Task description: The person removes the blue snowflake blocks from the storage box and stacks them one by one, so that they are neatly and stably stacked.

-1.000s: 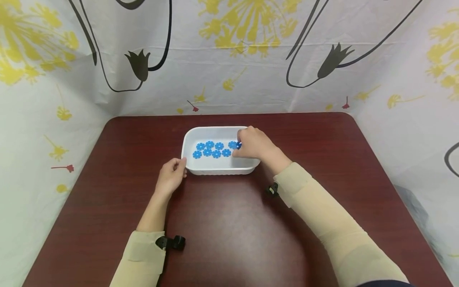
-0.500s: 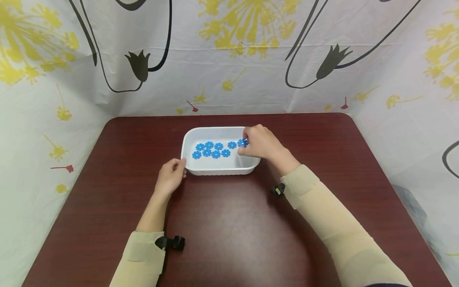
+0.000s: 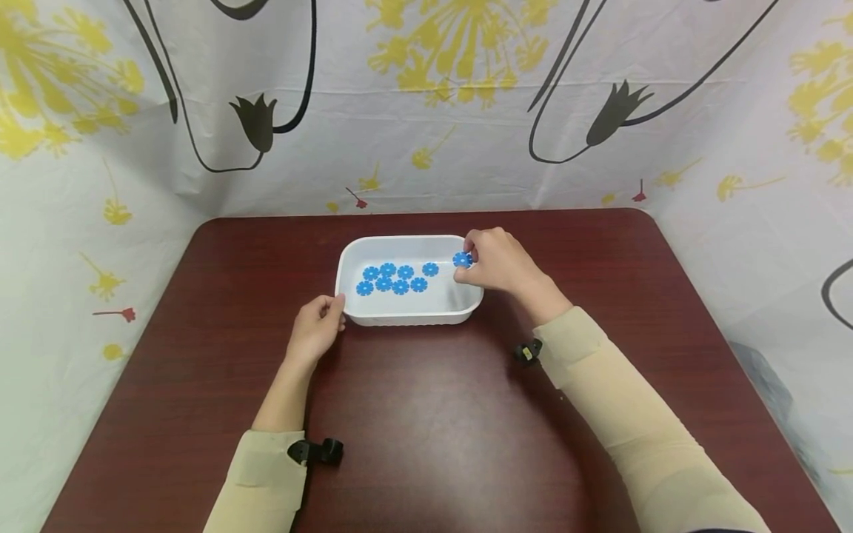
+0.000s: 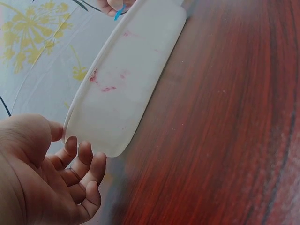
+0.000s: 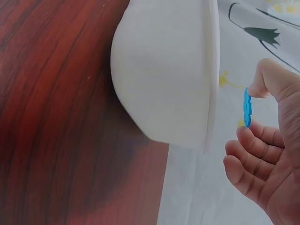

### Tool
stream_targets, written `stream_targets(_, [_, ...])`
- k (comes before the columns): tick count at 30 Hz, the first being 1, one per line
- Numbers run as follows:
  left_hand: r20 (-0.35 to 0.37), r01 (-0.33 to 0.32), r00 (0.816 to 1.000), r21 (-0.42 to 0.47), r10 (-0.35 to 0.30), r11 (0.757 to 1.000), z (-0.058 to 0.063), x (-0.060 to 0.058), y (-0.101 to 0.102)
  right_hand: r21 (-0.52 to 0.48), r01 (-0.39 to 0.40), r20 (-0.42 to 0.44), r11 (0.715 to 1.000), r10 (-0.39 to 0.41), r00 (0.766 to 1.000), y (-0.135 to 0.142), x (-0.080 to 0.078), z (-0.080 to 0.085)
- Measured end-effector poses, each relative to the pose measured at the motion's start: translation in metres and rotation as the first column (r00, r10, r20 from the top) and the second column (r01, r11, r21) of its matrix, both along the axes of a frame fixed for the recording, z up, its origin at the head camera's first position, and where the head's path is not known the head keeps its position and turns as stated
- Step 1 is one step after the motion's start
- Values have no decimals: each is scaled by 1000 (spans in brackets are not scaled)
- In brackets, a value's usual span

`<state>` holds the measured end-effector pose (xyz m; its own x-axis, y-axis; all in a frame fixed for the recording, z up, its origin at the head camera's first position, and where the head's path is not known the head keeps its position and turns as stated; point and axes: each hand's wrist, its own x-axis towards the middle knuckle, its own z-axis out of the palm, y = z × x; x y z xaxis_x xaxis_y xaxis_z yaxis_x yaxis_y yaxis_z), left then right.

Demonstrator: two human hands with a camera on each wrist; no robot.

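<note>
A white plastic tray (image 3: 413,319) stands near the table's far edge, with several blue snowflake discs (image 3: 400,286) lying flat in its left and middle part. At the tray's left corner, my left hand (image 3: 316,331) grips the rim between thumb and fingers, which the left wrist view also shows. Over the right end of the tray, my right hand (image 3: 501,260) pinches one blue snowflake disc (image 5: 247,108) by its edges, thumb on one side and a finger on the other. The right wrist view shows this disc edge-on, above rim height.
A dark red wooden table (image 3: 426,414) extends around the tray. A white cloth (image 3: 426,118) printed with yellow flowers and dark stems hangs behind and at both sides. Each sleeve carries a black wrist device, one of them the left wrist device (image 3: 316,451).
My right hand has moved right and slightly away from me, carrying the pinched disc from beside the other discs toward the tray's right end. The left hand and the tray stay nearly in place.
</note>
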<state>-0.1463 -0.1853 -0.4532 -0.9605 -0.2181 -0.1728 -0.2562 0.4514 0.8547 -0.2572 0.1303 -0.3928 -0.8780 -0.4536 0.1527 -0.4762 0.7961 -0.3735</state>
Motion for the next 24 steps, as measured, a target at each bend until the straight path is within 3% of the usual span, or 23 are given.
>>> stream_targets(24, [12, -6, 1000, 20, 5, 1000, -1, 1, 0, -79, 30, -46, 996, -33, 998, 35, -6, -16])
